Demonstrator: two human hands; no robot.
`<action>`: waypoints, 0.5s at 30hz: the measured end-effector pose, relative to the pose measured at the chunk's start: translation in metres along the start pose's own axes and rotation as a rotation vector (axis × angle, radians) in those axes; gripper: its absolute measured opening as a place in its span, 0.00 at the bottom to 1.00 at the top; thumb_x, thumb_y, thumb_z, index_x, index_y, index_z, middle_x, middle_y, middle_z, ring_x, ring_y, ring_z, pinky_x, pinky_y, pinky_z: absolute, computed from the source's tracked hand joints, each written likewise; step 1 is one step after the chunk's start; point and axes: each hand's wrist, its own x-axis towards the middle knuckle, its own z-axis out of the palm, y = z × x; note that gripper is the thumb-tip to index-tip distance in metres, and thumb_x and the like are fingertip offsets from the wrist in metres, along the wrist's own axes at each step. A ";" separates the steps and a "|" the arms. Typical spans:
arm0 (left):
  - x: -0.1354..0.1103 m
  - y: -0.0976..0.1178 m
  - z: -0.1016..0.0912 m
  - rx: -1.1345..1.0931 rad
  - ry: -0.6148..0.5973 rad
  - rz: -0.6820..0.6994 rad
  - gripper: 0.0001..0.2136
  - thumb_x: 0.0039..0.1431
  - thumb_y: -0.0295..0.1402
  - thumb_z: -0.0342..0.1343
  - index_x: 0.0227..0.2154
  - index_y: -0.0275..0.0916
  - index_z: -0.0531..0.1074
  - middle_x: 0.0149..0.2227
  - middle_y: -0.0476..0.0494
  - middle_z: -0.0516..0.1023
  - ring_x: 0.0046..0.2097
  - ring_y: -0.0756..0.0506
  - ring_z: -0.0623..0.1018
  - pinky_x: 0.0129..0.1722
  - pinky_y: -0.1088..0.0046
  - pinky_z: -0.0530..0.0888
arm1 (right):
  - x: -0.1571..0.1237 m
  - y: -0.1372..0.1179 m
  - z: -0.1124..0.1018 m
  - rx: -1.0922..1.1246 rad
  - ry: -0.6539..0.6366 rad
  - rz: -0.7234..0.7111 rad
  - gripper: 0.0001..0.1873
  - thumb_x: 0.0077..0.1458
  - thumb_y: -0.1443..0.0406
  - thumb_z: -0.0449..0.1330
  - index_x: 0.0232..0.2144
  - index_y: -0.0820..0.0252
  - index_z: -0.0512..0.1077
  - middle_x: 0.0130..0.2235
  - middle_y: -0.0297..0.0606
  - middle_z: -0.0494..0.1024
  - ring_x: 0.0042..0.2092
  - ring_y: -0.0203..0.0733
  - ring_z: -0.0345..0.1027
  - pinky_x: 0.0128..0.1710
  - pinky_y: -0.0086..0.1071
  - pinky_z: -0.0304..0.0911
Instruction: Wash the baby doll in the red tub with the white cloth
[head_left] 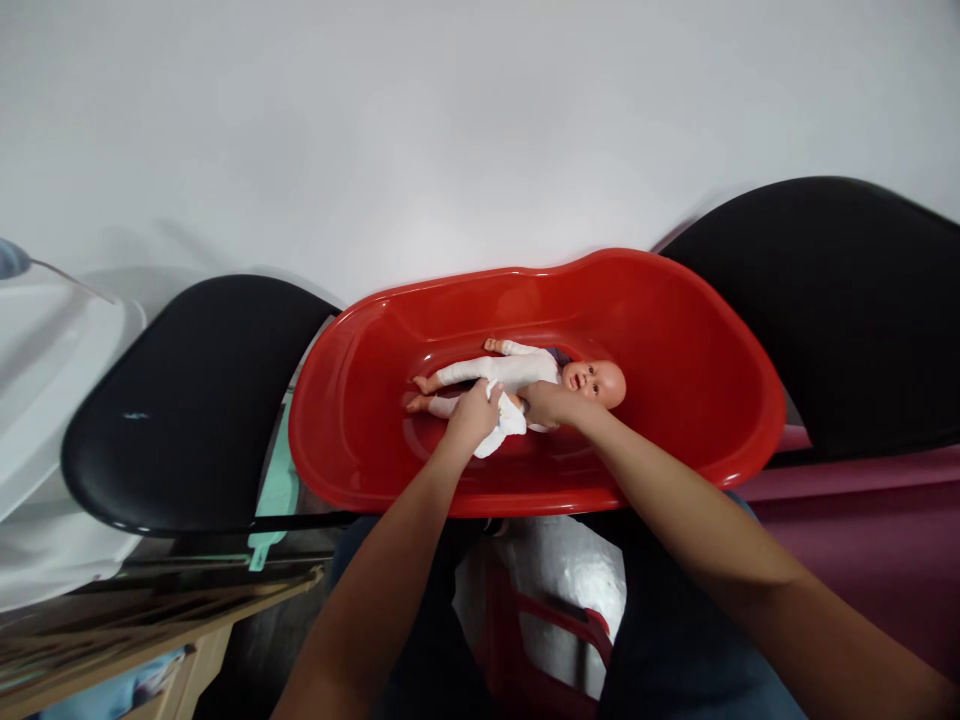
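Two bare hands rest on a baby doll [596, 385] lying face up beneath the fingers in a red plastic baby bath [697, 330]: the left hand [472, 415] pinches its white bodysuit [514, 372] near the hip, while the right hand [546, 403] curls across its chest, its grip impossible to tell.

No legible text, labels, brands, numbers or signs anywhere in view

You are wearing blue denim jeans [750, 695], with a dark garment [427, 620] showing between your arms. Your left forearm [382, 570] and right forearm [697, 510] are showing bare, and your left hand [472, 415] and right hand [544, 405] are showing ungloved.
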 end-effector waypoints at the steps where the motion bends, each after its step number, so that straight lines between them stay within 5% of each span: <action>1: 0.000 0.001 0.000 0.014 0.014 0.006 0.24 0.77 0.45 0.42 0.58 0.33 0.74 0.51 0.25 0.82 0.56 0.30 0.80 0.56 0.58 0.72 | 0.001 0.001 0.000 0.001 -0.002 -0.005 0.18 0.53 0.74 0.61 0.45 0.62 0.82 0.31 0.40 0.81 0.30 0.40 0.73 0.33 0.29 0.60; 4: 0.002 0.000 0.002 0.016 0.023 0.125 0.21 0.77 0.42 0.44 0.58 0.37 0.75 0.58 0.30 0.79 0.59 0.34 0.79 0.60 0.60 0.70 | 0.004 0.004 0.004 -0.007 -0.008 -0.029 0.15 0.54 0.72 0.62 0.43 0.63 0.83 0.29 0.40 0.81 0.29 0.41 0.73 0.31 0.29 0.60; 8: -0.001 -0.001 0.003 0.038 -0.114 0.317 0.25 0.69 0.40 0.60 0.67 0.41 0.70 0.70 0.34 0.68 0.66 0.35 0.73 0.65 0.63 0.67 | 0.009 0.011 0.011 -0.049 0.021 -0.086 0.14 0.54 0.71 0.64 0.44 0.63 0.82 0.30 0.40 0.81 0.27 0.40 0.71 0.28 0.29 0.57; 11: -0.006 0.001 0.001 0.132 -0.205 0.240 0.33 0.61 0.38 0.67 0.69 0.41 0.68 0.67 0.32 0.72 0.66 0.31 0.73 0.64 0.59 0.68 | 0.009 0.014 0.013 -0.006 0.044 -0.140 0.17 0.57 0.69 0.63 0.50 0.59 0.81 0.31 0.37 0.81 0.27 0.38 0.69 0.28 0.28 0.56; 15: -0.007 -0.001 0.000 0.187 -0.216 0.092 0.25 0.60 0.39 0.65 0.59 0.36 0.77 0.53 0.27 0.82 0.57 0.26 0.80 0.60 0.54 0.70 | 0.003 0.011 0.012 0.046 0.049 -0.189 0.16 0.59 0.67 0.65 0.50 0.56 0.81 0.33 0.35 0.81 0.30 0.36 0.70 0.30 0.27 0.56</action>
